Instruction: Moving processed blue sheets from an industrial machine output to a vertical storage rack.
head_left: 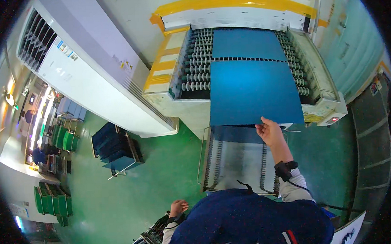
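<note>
A flat blue panel (255, 91) lies on the roller conveyor and juts out over its front end. My right hand (271, 132) pinches the panel's near edge, right of the middle, between thumb and fingers. Behind it, a second blue panel (248, 44) rests on the rollers (197, 74), with a narrow gap between the two. My left hand (178, 207) hangs low at my left side with loosely bent fingers and nothing visible in it. It is close to a rack of upright thin panels (150, 237) at the lower edge.
Below the conveyor's end stands a slotted metal rack (238, 163) in front of me. A tall white air conditioner (101, 69) is on the left. A cart of dark blue panels (117, 147) and green crates (52, 200) stand farther left. A dark grey partition (373, 136) borders the right.
</note>
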